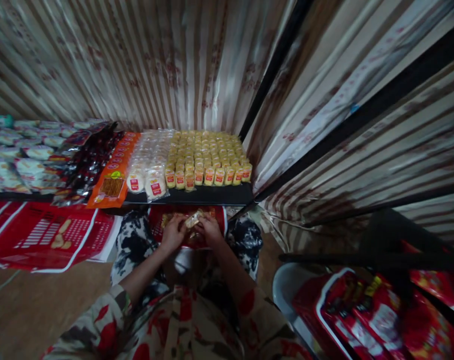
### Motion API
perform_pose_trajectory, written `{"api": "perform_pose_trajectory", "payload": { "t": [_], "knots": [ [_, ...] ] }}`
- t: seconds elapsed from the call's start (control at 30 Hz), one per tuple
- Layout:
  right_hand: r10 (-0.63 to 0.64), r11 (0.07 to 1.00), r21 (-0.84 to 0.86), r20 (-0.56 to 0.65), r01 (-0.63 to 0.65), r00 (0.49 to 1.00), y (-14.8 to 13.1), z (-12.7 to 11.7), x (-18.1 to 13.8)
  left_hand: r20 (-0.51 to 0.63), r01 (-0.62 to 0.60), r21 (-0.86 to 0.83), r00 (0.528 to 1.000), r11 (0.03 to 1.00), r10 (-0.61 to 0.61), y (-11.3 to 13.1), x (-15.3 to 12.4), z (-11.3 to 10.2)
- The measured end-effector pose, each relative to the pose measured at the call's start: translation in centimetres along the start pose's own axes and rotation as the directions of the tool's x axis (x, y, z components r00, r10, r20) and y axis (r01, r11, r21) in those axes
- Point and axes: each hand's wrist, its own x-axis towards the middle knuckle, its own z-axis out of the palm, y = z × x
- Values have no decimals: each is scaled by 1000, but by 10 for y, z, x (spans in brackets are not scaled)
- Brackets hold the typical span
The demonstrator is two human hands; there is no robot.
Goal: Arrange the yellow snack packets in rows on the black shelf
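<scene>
My left hand (174, 233) and my right hand (209, 228) meet between my knees, fingers closed on a small clear-wrapped snack (193, 219). Its pale golden contents show through the shiny wrapper. Directly beneath is an open red bag (221, 220) holding more gold-coloured packets, partly covered by my hands. Just beyond, on a black shelf (197, 196), stand tight rows of yellow-wrapped small cakes (209, 175). To their left are round white packaged snacks (154, 184) and an orange packet (112, 177).
Dark red shiny packets (88, 165) and white-wrapped packs (9, 170) fill the shelf's left end. A printed red bag (58, 235) hangs below. Right of me, a grey-white tub (287, 285) holds red snack packets (384, 310). Black poles (347, 130) cross before a striped curtain (155, 60).
</scene>
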Motion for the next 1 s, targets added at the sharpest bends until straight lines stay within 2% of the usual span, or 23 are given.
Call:
{"api": "perform_pose_trajectory", "payload": {
  "t": [0.2, 0.37, 0.47, 0.57, 0.67, 0.73, 0.8, 0.87, 0.93, 1.0],
  "knots": [
    [34, 995, 97, -31, -31, 999, -14, -4, -10, 36, -210, -46, 977, 976, 212, 8, -12, -1],
    [-7, 997, 76, -86, 13, 996, -18, -1, -14, 84, -210, -2, 974, 978, 209, 16, -19, 2],
    [-38, 999, 16, -88, 40, 995, -18, 2, -18, 35, -198, 10, 980, 980, 197, 21, -20, 1],
    [-80, 996, -44, -24, 79, 997, -22, 6, -24, -39, -188, -8, 981, 982, 188, 26, -19, -3],
    [-76, 994, -73, 43, 79, 996, -29, 8, -31, -66, -88, -102, 994, 991, 82, 29, -15, -8],
    [-68, 996, -61, 67, 72, 995, -33, 8, -34, -27, 30, -240, 999, 970, -38, 29, -10, -12],
    [-72, 996, -46, 73, 75, 995, -35, 7, -34, 61, 154, -410, 988, 899, -142, 29, -6, -15],
    [-91, 994, -60, 60, 95, 994, -33, 7, -31, 150, 242, -559, 970, 793, -191, 30, -1, -18],
    [-119, 985, -118, 42, 123, 992, -30, 7, -27, 203, 289, -647, 957, 706, -206, 32, 1, -22],
    [-184, 954, -237, 9, 181, 983, -27, 5, -23, 218, 301, -677, 953, 672, -208, 34, 3, -26]
  ]
}}
